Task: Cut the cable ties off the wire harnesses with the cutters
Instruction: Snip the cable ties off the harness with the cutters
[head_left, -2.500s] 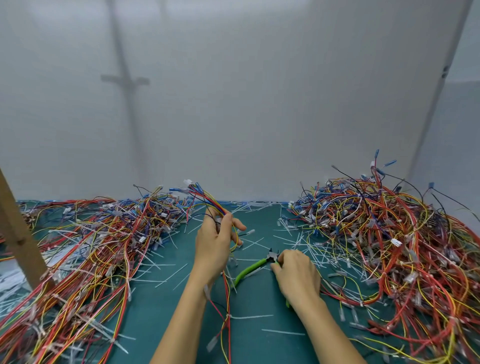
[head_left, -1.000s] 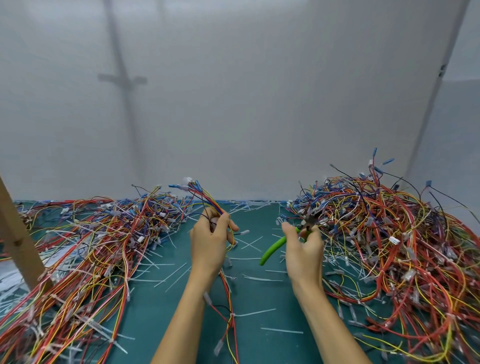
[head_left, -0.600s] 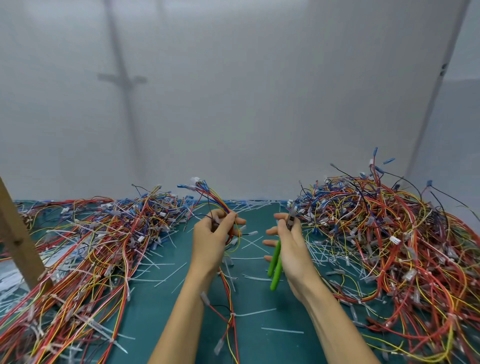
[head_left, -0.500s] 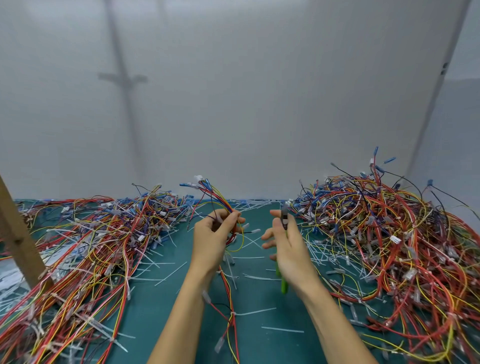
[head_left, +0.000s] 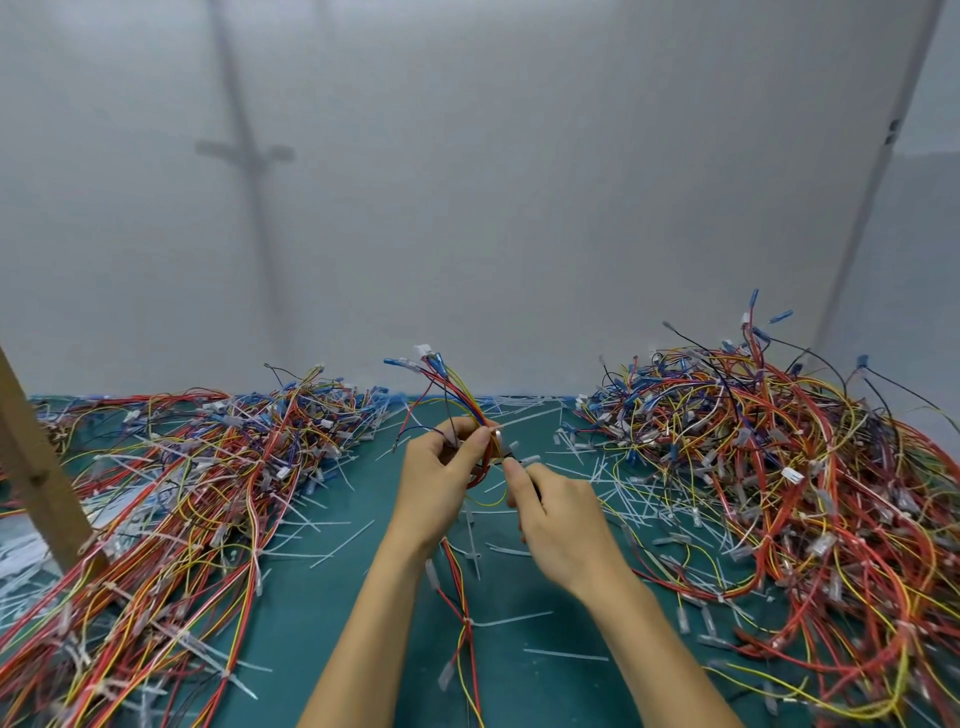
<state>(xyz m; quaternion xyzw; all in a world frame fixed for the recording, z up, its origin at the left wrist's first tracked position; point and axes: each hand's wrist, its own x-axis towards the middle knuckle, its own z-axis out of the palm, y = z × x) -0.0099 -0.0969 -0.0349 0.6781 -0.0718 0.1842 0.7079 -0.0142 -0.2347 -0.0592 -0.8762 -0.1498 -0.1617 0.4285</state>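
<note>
My left hand (head_left: 439, 480) grips a wire harness (head_left: 460, 397) of red, yellow and blue wires above the green mat. Its connector ends fan upward and its tail hangs down past my wrist. My right hand (head_left: 558, 525) is curled round the cutters (head_left: 504, 456). Only their dark tip shows, right next to the harness by my left thumb; the green handles are hidden in my palm. Whether the jaws are on a cable tie is too small to tell.
A big tangled heap of harnesses (head_left: 779, 467) lies on the right, and a flatter spread of harnesses (head_left: 197, 483) on the left. Cut white ties (head_left: 597, 478) litter the green mat (head_left: 322, 613). A wooden post (head_left: 36, 467) leans at the far left.
My right hand lifted the green cutters off the mat, turned them in its grip and brought their tip left up to the harness. My left hand has held the harness throughout.
</note>
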